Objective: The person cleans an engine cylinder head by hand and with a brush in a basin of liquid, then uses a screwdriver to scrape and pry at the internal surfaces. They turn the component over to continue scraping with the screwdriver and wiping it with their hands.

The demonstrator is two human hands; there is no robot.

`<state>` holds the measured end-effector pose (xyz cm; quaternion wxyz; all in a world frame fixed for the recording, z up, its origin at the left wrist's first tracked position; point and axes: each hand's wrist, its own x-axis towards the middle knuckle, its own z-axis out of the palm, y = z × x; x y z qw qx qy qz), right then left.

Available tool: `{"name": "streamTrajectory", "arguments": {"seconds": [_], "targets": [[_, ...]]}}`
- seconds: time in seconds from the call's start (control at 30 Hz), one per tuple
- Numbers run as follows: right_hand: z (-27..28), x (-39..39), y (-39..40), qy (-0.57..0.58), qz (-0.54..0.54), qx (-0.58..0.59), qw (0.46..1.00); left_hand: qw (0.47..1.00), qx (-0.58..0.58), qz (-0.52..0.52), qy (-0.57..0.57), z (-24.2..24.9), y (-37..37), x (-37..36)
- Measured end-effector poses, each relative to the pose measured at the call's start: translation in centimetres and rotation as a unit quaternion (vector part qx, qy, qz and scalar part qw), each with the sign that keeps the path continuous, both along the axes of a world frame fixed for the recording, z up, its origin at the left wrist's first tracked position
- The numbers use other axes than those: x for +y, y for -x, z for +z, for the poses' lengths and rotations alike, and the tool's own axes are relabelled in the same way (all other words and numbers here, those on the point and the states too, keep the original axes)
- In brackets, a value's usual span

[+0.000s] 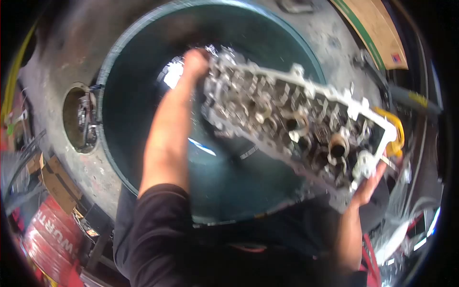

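Note:
A metal engine cylinder head (282,115) is tilted over a large dark green tub (107,129), its valve side pockets facing up. Its far end hangs above the liquid, and the near right end reaches past the tub's rim. My left hand (195,66) is closed at the far left end, with its fingertips hidden behind the metal and blurred. Beneath the right corner, my right hand (370,186) grips the casting, thumb side showing. Bright reflections lie on the dark liquid (215,182) below.
A yellow curved piece (398,131) shows beyond the right end. Left of the tub sits a round container (76,117) with metal parts. A red drum (50,239) and cardboard (60,184) are at lower left; a cardboard box (377,31) is at upper right.

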<state>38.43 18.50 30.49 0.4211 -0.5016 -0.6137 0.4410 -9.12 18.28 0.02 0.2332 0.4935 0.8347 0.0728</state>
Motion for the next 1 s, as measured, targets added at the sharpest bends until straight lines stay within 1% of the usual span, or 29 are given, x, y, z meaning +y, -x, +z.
{"name": "streamTrajectory", "arguments": {"seconds": [0.03,0.07,0.1,0.13,0.17,0.23,0.27,0.3,0.33,0.37,0.4,0.43,0.47,0.5,0.53,0.57,0.63,0.7,0.73,0.77,0.87,0.93,0.97,1.0], "targets": [[0.0,0.0,0.7,-0.007,-0.011,-0.016,1.000,0.995,-0.075,0.049,0.047,2.4,0.1,-0.6],[0.2,0.1,1.2,-0.017,-0.018,-0.028,0.999,0.987,-0.071,0.141,-0.043,2.1,0.2,-2.7],[0.0,0.1,1.7,-0.028,-0.021,-0.041,0.999,0.961,-0.057,0.235,-0.135,2.3,-0.1,-3.8],[-0.1,0.4,1.5,-0.022,-0.008,-0.039,0.999,0.958,-0.055,0.240,-0.150,4.7,-1.6,-4.8],[0.1,0.6,2.0,-0.043,0.016,-0.058,0.997,0.953,-0.047,0.248,-0.166,7.6,-2.9,-6.6],[-0.1,0.8,2.0,-0.063,0.034,-0.063,0.995,0.932,-0.052,0.274,-0.234,9.6,-6.4,-9.5],[-0.2,0.9,2.1,-0.062,0.037,-0.059,0.996,0.917,-0.064,0.302,-0.252,13.2,-9.2,-10.5],[-0.3,0.9,2.1,-0.063,0.040,-0.055,0.996,0.887,-0.118,0.368,-0.254,14.0,-11.5,-11.4],[-0.3,1.0,2.2,-0.057,0.054,-0.041,0.996,0.876,-0.080,0.380,-0.287,17.6,-15.1,-11.7],[-0.4,1.1,2.2,-0.053,0.054,-0.036,0.996,0.855,-0.150,0.407,-0.286,19.7,-18.6,-12.1],[-0.3,1.0,2.3,-0.033,0.048,-0.014,0.998,0.875,-0.074,0.319,-0.355,20.0,-22.1,-12.7],[-0.4,1.1,2.4,-0.014,0.041,0.011,0.999,0.883,-0.022,0.221,-0.413,20.1,-24.8,-13.1],[-0.5,1.4,2.4,-0.011,0.040,0.008,0.999,0.883,-0.086,0.152,-0.436,22.6,-27.0,-13.7],[-0.2,1.2,2.7,-0.032,0.044,-0.014,0.998,0.863,-0.062,0.075,-0.495,22.2,-29.1,-13.6],[-0.1,0.9,3.1,-0.038,0.042,-0.012,0.998,0.882,-0.068,0.070,-0.460,24.0,-30.9,-13.7],[0.0,0.5,3.4,-0.043,0.040,-0.011,0.998,0.897,-0.051,0.069,-0.434,24.7,-32.2,-13.9],[-0.8,1.3,2.9,-0.047,0.040,-0.004,0.998,0.896,-0.028,0.055,-0.440,24.2,-32.6,-14.8],[-1.5,1.9,2.3,-0.077,0.046,-0.039,0.995,0.910,0.019,0.061,-0.410,23.0,-32.2,-15.5],[-1.6,2.0,2.3,-0.083,0.045,-0.041,0.995,0.916,0.022,0.056,-0.396,22.4,-32.1,-15.4],[-1.6,1.9,2.3,-0.088,0.044,-0.044,0.994,0.915,0.010,0.050,-0.399,22.1,-32.5,-15.7],[-0.2,1.1,3.3,-0.083,0.031,-0.050,0.995,0.906,-0.013,0.048,-0.420,24.2,-34.5,-15.5],[-0.2,0.9,3.3,-0.084,0.029,-0.046,0.995,0.908,0.028,0.060,-0.413,22.3,-33.0,-15.6],[-1.5,1.7,2.9,-0.094,0.031,-0.038,0.994,0.907,0.049,0.064,-0.413,21.3,-32.3,-15.6],[-1.8,2.2,2.9,-0.106,0.029,-0.031,0.993,0.913,0.021,0.098,-0.396,22.3,-31.9,-15.4]]}}
